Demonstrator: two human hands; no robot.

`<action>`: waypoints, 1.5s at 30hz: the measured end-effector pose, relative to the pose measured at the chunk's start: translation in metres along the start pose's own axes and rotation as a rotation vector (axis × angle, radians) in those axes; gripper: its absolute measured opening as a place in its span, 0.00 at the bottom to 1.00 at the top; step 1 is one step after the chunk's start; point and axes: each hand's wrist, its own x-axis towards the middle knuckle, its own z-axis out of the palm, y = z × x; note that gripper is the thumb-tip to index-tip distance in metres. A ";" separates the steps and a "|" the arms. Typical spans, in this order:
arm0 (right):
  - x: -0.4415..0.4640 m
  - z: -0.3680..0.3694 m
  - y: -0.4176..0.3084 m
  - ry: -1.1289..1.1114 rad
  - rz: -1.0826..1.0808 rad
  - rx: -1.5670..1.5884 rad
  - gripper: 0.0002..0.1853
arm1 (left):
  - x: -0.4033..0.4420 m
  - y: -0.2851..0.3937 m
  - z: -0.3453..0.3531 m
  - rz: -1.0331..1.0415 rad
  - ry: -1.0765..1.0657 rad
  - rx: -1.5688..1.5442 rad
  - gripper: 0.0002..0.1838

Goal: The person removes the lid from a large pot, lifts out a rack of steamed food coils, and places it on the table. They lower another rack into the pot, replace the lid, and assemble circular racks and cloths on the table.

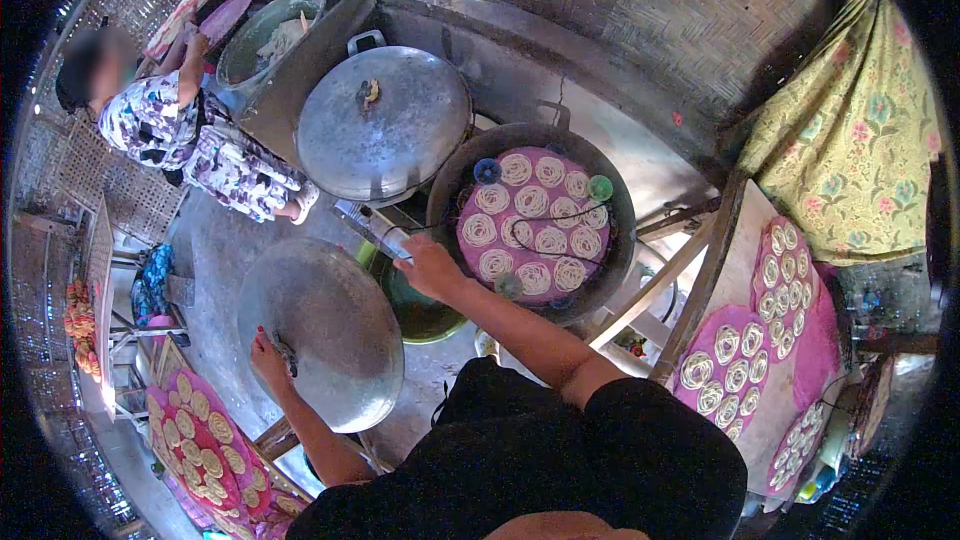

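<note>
Holding lid (345, 310) — left hand (268, 358) curled, right hand (432, 270) outstretched, pale tool (378, 230) gripped

The person wears a plain black top (560, 460) of matte cloth. Its right sleeve (660, 435) is short and loose, ending on the upper arm, well back from the right grip (430, 268). Both forearms are bare. Behind the left grip (268, 358), the left sleeve (355, 505) is black too (its hem is hard to make out).
</note>
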 end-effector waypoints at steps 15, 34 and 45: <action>-0.077 -0.111 0.165 -0.203 0.519 -0.852 0.14 | -0.002 -0.022 -0.010 -0.038 -0.019 0.021 0.26; -0.257 -0.482 0.064 0.793 0.833 -0.614 0.17 | 0.004 0.017 -0.005 0.388 -0.177 0.370 0.24; -0.605 -0.743 0.151 1.839 0.635 0.666 0.12 | -0.172 0.133 0.004 0.876 -0.032 0.547 0.31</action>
